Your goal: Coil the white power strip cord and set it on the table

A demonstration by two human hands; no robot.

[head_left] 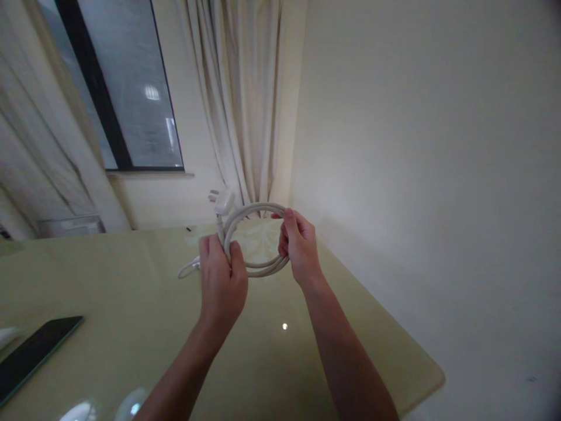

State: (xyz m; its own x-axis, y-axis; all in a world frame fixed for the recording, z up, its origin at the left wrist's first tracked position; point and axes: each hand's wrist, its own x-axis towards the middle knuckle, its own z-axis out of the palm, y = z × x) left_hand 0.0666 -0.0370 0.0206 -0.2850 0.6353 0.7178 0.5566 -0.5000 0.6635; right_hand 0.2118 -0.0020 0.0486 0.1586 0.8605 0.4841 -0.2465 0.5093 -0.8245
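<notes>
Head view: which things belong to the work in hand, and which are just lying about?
In hand: coiled cable, its plug, gripped by left hand and right hand.
Lying about: dark device on the table, curtain, window.

Place type: private home, living or dining room.
Window (131, 88): dark-framed pane with a sill (149, 173).
Curtains (239, 99): long cream drapes, hanging in the room corner.
Walls (416, 146): plain, cream-painted.
Table (131, 292): glossy pale-green top, rounded corner, near the wall.
Table item: dark phone (35, 351), lying flat.
</notes>
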